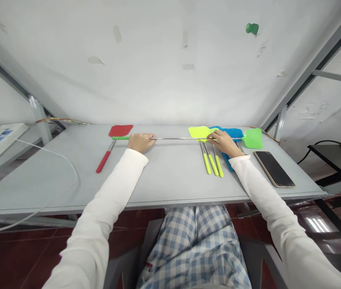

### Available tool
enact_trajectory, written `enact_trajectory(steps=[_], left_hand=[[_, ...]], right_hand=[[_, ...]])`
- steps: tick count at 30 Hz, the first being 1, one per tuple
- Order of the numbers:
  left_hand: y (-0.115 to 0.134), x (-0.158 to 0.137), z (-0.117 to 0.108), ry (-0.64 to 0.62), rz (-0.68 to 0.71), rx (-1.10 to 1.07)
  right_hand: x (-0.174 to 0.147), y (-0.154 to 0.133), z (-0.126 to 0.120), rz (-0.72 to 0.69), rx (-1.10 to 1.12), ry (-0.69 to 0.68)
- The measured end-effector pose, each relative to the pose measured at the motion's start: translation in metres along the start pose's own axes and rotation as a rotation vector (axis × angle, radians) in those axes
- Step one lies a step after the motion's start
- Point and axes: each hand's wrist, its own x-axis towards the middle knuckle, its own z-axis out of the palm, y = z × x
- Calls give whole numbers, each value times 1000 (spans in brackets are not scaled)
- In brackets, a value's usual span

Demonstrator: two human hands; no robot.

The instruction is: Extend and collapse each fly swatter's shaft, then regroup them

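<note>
A green fly swatter (252, 138) lies level across my front, its thin metal rod drawn out long. My left hand (141, 142) is wrapped round its green handle, near where the rod begins. Toward the other end, my right hand (223, 142) pinches the rod a little short of the green head. Beneath and beside the right hand lie several yellow fly swatters (206, 160) with short rods, and blue fly swatters (233, 133) partly hidden by that hand. Past my left hand, a red fly swatter (121, 130) rests with its handle slanting toward me.
A black-screened phone (274, 169) lies on the right of the grey table (170, 176). On the left, a white cable (68, 160) curves over the tabletop from a power strip (0, 140). A white wall (158, 80) rises behind, with metal frame posts at both sides.
</note>
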Motion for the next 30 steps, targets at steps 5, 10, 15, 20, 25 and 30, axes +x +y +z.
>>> enact_trajectory(steps=[5, 10, 15, 20, 25, 30], left_hand=[[-6, 1, -1, 8, 18, 0], [7, 1, 4, -46, 59, 47], [30, 0, 11, -70, 115, 60], [75, -8, 3, -112, 198, 22], [100, -18, -10, -112, 180, -43], [97, -17, -15, -114, 167, -62]], right_hand=[[-7, 7, 0, 60, 68, -89], [-8, 13, -11, 100, -20, 15], [-9, 10, -20, 110, -87, 21], [4, -36, -18, 4, -129, -49], [10, -71, -13, 0, -150, -23], [9, -70, -3, -21, -101, -38]])
